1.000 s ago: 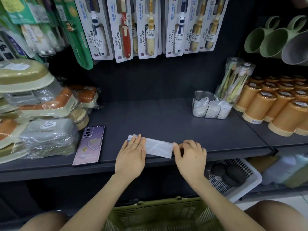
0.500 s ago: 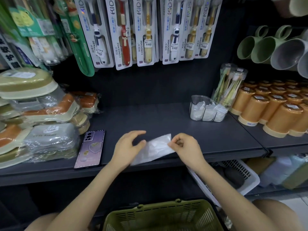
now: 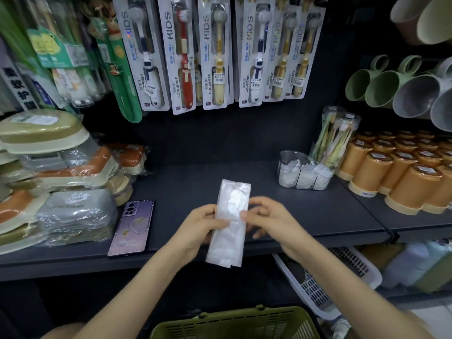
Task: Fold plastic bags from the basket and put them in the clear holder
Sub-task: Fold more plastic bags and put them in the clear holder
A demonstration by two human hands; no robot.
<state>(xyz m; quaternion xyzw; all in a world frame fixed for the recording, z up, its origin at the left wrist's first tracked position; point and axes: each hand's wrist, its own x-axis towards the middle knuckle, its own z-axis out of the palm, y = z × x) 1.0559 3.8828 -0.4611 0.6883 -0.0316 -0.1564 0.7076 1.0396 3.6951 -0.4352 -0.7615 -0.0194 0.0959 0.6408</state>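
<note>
A clear plastic bag, folded into a long narrow strip, stands lengthwise above the front edge of the dark shelf. My left hand grips its left edge and my right hand pinches its right edge, thumbs on top. The clear holder stands at the back right of the shelf with several folded white bags inside. The green basket sits below, at the bottom edge of the view.
A purple phone lies on the shelf left of my hands. Wrapped soap boxes are stacked at the left. Orange cups and a toothbrush jar stand at the right. A white basket sits on the lower shelf.
The bag strip was lying crosswise and flat on the shelf under my hands. Both hands lifted it off and turned it lengthwise, pointing away from me.
</note>
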